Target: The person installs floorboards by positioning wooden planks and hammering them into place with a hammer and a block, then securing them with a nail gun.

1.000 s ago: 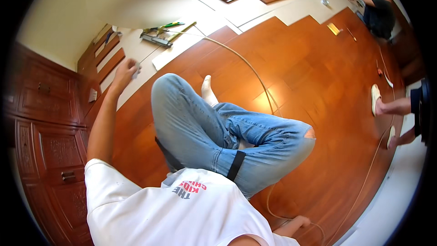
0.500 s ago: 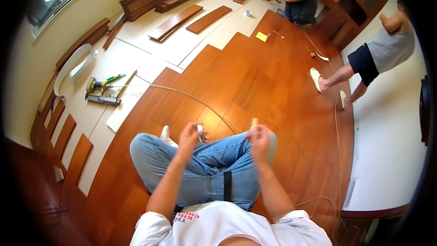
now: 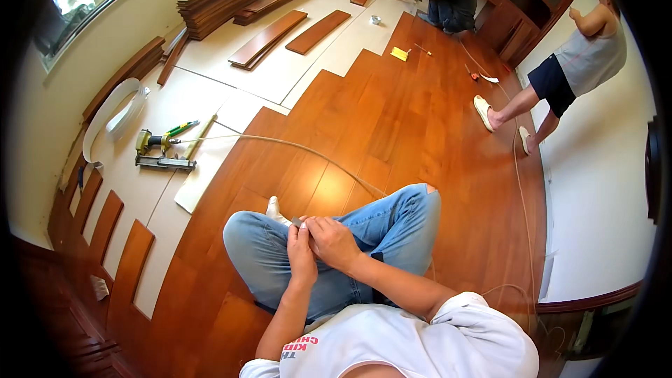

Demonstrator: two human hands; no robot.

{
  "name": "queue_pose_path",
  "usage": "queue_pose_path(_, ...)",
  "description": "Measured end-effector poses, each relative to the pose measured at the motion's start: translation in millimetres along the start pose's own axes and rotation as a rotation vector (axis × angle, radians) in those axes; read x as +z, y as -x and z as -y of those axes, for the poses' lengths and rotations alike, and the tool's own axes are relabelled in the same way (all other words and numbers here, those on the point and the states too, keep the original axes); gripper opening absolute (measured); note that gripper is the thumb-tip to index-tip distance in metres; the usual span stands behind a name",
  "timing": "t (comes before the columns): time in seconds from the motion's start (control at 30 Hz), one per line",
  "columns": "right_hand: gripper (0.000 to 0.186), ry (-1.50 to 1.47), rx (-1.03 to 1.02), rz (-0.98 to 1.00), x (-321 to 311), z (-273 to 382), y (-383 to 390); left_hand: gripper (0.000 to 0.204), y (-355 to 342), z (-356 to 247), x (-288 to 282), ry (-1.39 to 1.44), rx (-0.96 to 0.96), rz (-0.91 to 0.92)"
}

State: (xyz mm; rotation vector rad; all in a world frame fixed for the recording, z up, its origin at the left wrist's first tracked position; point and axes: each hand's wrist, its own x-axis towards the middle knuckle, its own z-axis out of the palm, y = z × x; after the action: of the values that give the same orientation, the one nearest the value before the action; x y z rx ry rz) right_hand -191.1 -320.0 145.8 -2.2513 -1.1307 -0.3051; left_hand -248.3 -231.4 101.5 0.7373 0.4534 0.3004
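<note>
Left hand (image 3: 301, 255): pinches a small grey piece (image 3: 297, 222); I'd steady it remotely.
Right hand (image 3: 336, 243): touches left; grip hidden, I can't tell.
Pneumatic nailer (image 3: 155, 142): ten o'clock.

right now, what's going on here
Someone sits on a brown plank floor, left hand holding a small grey piece with the right hand up against it; whether the right holds anything is hidden. A nail gun lies on the pale sheeting to the left, hose attached. Farther off, one person is down low and another stands.
</note>
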Motion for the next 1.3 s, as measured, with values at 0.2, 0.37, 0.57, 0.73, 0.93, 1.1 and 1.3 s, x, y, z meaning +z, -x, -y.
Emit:
queue_pose_path(0.2, 0.024, -0.220, 0.056, -0.013, -29, 20, 14, 0.022, 14, -25, -22, 0.063, 0.000, 0.038)
queue_pose_path(0.37, 0.018, -0.188, 0.216, -0.028, -61, -22, 42, 0.024, 42, -77, -46, -0.003, 0.071, -0.138)
queue_pose_path(0.57, 0.019, -0.189, 0.239, 0.071, -66, -46, 58, 0.027, 89, -82, -270, -0.322, 0.288, -0.630)
queue_pose_path(0.73, 0.019, -0.200, 0.184, 0.180, -67, -50, 49, 0.023, 193, -33, -375, -0.913, 0.051, -1.139)
queue_pose_path(0.93, 0.015, -0.035, -0.179, 0.314, -61, -29, -26, 0.017, 278, 39, -431, -1.688, 0.136, -1.394)
queue_pose_path(1.1, 0.013, -0.042, -0.415, 0.376, -42, 41, -104, 0.014, 281, 53, -443, -1.741, 0.276, -1.546)
queue_pose_path(1.3, 0.012, 0.108, -0.630, 0.470, -32, 124, -175, 0.015, 259, 51, -440, -1.756, 0.419, -1.541)
